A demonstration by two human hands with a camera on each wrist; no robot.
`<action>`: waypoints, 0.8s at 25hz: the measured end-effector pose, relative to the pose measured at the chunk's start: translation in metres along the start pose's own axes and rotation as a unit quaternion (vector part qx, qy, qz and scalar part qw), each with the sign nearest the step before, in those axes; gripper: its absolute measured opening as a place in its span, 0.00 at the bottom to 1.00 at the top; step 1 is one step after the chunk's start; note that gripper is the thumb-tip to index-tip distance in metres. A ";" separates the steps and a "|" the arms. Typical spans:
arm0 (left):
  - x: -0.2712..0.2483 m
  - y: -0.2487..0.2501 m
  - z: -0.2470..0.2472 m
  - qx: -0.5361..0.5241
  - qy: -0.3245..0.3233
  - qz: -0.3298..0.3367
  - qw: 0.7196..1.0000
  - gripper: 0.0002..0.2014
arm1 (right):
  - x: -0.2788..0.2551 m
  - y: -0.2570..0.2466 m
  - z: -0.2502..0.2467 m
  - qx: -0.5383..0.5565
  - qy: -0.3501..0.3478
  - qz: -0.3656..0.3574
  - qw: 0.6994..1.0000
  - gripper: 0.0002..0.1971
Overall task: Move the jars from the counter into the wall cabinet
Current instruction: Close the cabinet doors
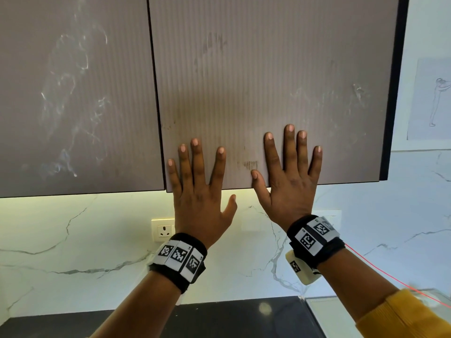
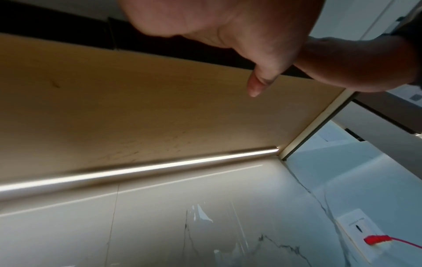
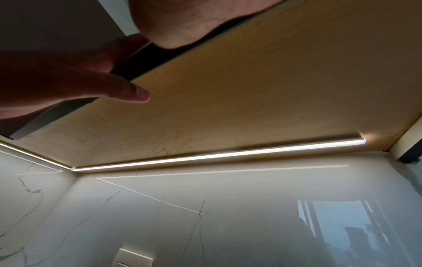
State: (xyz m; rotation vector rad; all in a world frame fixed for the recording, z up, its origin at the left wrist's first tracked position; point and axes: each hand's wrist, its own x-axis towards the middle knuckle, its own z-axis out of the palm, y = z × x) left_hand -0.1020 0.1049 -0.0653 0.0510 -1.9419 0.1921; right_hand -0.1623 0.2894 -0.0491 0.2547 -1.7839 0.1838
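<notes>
No jar shows in any view. The wall cabinet's right door [image 1: 268, 81], ribbed and brown-grey, fills the upper head view. My left hand [image 1: 197, 181] lies flat on the door's lower left corner with fingers spread and straight. My right hand [image 1: 290, 172] presses flat on the lower edge beside it, thumb on the door. In the left wrist view my left hand [image 2: 228, 27] shows as a palm above the cabinet's wooden underside [image 2: 137, 108], thumb hanging free. In the right wrist view my right hand [image 3: 194, 21] sits at the door's bottom edge. Neither hand holds anything.
The left cabinet door [image 1: 73, 93] is closed. A light strip [image 3: 228, 153] runs under the cabinet along the marble wall [image 1: 73, 240]. A wall socket [image 1: 163, 230] is below my left hand. A dark counter [image 1: 231, 318] lies below, and a red cable [image 1: 390, 276] crosses right.
</notes>
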 end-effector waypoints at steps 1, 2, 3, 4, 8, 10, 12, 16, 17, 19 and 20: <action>0.001 0.000 0.002 0.000 -0.003 -0.001 1.000 0.49 | 0.000 -0.001 0.002 -0.002 -0.002 0.001 1.000 0.38; 0.001 -0.001 0.005 0.001 -0.004 -0.001 1.000 0.49 | 0.001 -0.001 0.003 -0.003 -0.003 0.001 1.000 0.39; 0.002 -0.001 0.007 0.003 -0.004 -0.001 1.000 0.49 | 0.001 -0.001 0.005 -0.005 -0.002 0.001 1.000 0.39; 0.002 -0.001 0.009 0.006 -0.004 -0.001 1.000 0.49 | 0.002 -0.001 0.007 -0.006 -0.002 0.000 1.000 0.39; 0.002 -0.001 0.006 0.009 -0.011 0.002 1.000 0.50 | 0.001 0.000 0.005 -0.009 -0.003 0.002 1.000 0.39; 0.001 -0.001 0.001 0.008 -0.027 0.002 1.000 0.51 | 0.000 -0.001 0.000 -0.004 -0.015 0.001 1.000 0.38; 0.001 -0.001 -0.009 0.006 -0.046 0.008 0.999 0.53 | -0.001 -0.001 -0.009 0.009 -0.029 -0.005 1.000 0.38; -0.004 -0.005 -0.035 -0.020 -0.106 0.022 0.994 0.56 | -0.014 0.002 -0.031 0.078 -0.077 -0.009 0.994 0.35; -0.006 -0.006 -0.043 -0.041 -0.115 0.015 0.992 0.53 | -0.018 0.003 -0.041 0.106 -0.085 -0.004 0.991 0.33; -0.016 -0.003 -0.059 -0.093 -0.134 -0.003 0.987 0.44 | -0.036 0.005 -0.060 0.151 -0.079 -0.005 0.985 0.28; -0.021 0.001 -0.067 -0.115 -0.128 -0.007 0.985 0.39 | -0.044 0.005 -0.070 0.177 -0.067 -0.015 0.982 0.26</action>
